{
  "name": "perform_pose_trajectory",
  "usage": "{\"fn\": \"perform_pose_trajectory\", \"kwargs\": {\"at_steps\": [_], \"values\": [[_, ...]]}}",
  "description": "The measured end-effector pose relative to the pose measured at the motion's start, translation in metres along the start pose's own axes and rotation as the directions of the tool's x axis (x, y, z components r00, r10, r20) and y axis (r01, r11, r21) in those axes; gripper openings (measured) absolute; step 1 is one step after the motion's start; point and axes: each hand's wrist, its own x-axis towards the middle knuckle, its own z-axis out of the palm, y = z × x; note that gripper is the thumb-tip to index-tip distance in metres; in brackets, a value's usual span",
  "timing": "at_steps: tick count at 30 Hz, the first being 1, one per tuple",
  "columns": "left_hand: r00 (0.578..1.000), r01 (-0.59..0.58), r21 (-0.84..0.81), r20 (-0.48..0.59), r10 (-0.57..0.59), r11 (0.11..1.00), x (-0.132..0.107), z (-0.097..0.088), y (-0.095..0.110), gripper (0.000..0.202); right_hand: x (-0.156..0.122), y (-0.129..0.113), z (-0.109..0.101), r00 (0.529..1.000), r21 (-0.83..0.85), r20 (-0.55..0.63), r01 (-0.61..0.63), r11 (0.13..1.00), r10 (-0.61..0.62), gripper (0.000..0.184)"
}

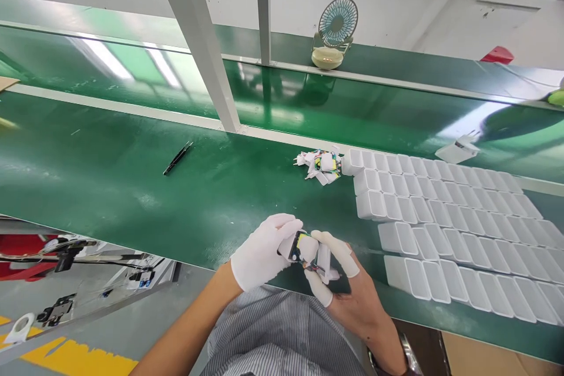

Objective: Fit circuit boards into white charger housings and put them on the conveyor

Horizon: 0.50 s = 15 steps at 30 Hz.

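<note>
My left hand (262, 252) wears a white glove and is closed around a small circuit-board part (302, 247) with a yellow component on it. My right hand (348, 285), with white finger cots on thumb and fingers, pinches the same part and a small white plastic piece (325, 258) from the right. Both hands meet just above the near edge of the green belt (132, 182). Further back lies a small pile of the same circuit parts (321, 165). Rows of open white plastic shells (445, 217) lie to the right of my hands.
Black tweezers (177, 157) lie on the belt at left. A small teal desk fan (335, 32) stands on the far ledge. White frame posts (200, 47) rise from the belt's middle rail. A red object (497, 55) sits far right. Tools hang below left.
</note>
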Motion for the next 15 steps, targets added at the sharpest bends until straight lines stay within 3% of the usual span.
{"fn": "perform_pose_trajectory", "kwargs": {"at_steps": [15], "values": [[0.997, 0.075, -0.010, 0.000, -0.075, 0.997, -0.0001, 0.0003, 0.0016, 0.061, 0.0038, -0.0013, 0.0007, 1.000, -0.002, 0.001, -0.008, 1.000, 0.008, 0.069]]}}
